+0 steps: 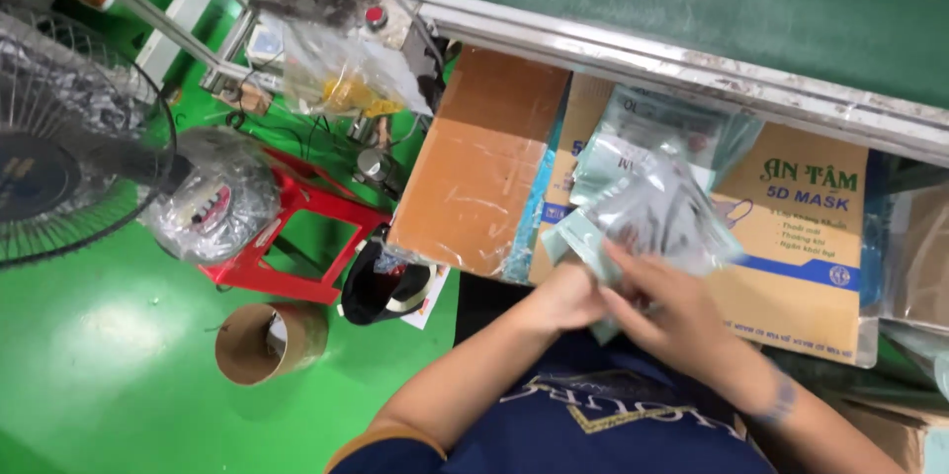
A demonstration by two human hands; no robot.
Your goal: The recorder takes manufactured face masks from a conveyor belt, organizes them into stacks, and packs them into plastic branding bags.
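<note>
cardboard boxes (pixel 791 237) ahead, metal rail (pixel 692 69) beyond

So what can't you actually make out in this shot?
Head view only:
- The clear packets the two hands hold: blurred, so their contents are unclear.
- Left hand fingers: tucked under the packets and behind the right hand.
- The fan: cut off by the left edge.
- The cardboard box: its inside is covered by its flaps and the packets.

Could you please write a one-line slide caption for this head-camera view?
Both hands, left hand and right hand, hold a stack of clear plastic mask packets over an open cardboard carton beside a conveyor belt.
</note>
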